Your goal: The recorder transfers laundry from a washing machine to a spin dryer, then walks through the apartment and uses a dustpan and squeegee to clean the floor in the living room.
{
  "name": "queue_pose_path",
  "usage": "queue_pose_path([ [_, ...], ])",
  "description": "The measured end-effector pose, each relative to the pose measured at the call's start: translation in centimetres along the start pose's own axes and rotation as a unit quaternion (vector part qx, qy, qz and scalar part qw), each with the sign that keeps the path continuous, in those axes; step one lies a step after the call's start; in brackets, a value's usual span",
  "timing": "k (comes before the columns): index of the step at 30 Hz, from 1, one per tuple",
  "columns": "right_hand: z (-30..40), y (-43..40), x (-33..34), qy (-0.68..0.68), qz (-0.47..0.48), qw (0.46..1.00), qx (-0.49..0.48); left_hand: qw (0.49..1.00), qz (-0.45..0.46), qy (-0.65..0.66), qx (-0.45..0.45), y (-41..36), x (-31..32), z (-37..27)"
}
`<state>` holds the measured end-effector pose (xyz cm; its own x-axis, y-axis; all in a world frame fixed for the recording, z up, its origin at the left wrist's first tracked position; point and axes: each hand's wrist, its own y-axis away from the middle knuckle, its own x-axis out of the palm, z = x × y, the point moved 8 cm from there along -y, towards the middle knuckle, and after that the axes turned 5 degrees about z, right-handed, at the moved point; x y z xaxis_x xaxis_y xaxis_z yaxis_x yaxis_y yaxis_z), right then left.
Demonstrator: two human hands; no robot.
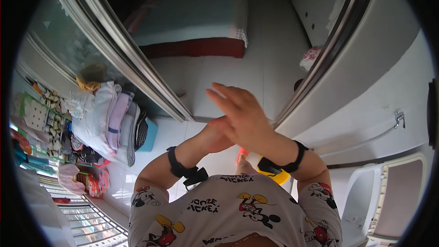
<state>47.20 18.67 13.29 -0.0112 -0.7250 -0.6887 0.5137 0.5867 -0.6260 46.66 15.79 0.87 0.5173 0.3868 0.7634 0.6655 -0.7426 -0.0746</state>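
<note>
Both forearms reach forward, each with a black band at the wrist, and the hands cross in front of my body. My right hand (248, 118) lies over my left hand (221, 133), with some of its fingers spread and pointing up and to the left. It holds nothing that I can see. Most of my left hand's fingers are hidden behind the right one, so its grip cannot be told. Beyond the hands lies the tiled floor (212, 72) of a doorway. Below them a foot in a red slipper (242, 151) shows.
Metal sliding-door frames (137, 48) flank the opening to a room with a bed (192, 17). Folded bedding (99, 120) is piled on the left beside a crowded rack (53, 123). A yellow and black object (274, 173) stands near my legs. A wall tap (399, 120) and an open-lidded white appliance (360, 192) are right.
</note>
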Motion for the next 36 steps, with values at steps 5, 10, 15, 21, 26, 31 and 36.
queue_pose_path([
  [5,-10.0,-7.6,4.7,0.050,0.007,0.995,-0.091,0.911,-0.347,0.168,0.148,-5.1,-2.4,-11.6],
  [10,-19.7,-15.9,4.1,0.023,0.040,0.989,-0.140,0.969,-0.128,-0.160,0.138,-11.9,-9.8,-22.5],
  [15,-33.3,-20.7,7.2,0.020,0.098,0.990,-0.096,0.972,-0.180,-0.019,0.147,-19.0,-17.9,-31.3],
  [21,-47.1,-29.4,6.0,-0.063,0.047,0.990,-0.121,0.971,-0.137,0.075,0.183,-28.8,-28.4,-40.0],
  [26,-58.5,-36.6,1.8,0.077,0.037,0.996,0.006,0.997,0.000,0.060,0.055,-43.2,-34.0,-45.7],
  [31,-72.8,-37.3,-3.1,0.091,-0.006,0.994,0.055,0.992,0.120,-0.020,0.015,-57.5,-37.0,-48.0],
  [36,-86.4,-30.8,-16.5,0.089,-0.268,0.943,0.174,0.939,0.307,-0.134,-0.080,-67.9,-39.2,-51.8],
])
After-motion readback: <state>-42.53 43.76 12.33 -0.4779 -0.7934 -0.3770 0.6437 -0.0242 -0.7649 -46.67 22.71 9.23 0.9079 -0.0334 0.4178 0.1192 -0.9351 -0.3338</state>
